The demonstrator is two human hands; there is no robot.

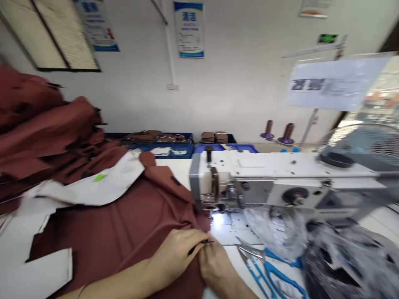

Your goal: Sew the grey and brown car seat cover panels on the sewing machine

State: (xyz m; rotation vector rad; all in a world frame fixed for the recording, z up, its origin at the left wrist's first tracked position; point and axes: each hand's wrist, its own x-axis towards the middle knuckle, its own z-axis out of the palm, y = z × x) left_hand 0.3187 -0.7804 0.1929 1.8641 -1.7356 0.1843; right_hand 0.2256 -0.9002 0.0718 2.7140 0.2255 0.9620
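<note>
Reddish-brown fabric spreads across the table, its right edge reaching under the lit needle area of a white sewing machine. At that edge, just in front of the needle, my left hand is closed in a pinch on the fabric. My right hand is closed against the same edge, its fingers meeting the left fingertips. A thin dark strip shows between the fingers; its kind is unclear. Blue-handled scissors and small thread snips lie right of my right hand.
White panels lie over the fabric. A heap of brown pieces rises at left. Blue bins stand behind the machine. Clear plastic bags crowd the right side, near a fan. Thread spools stand at the back.
</note>
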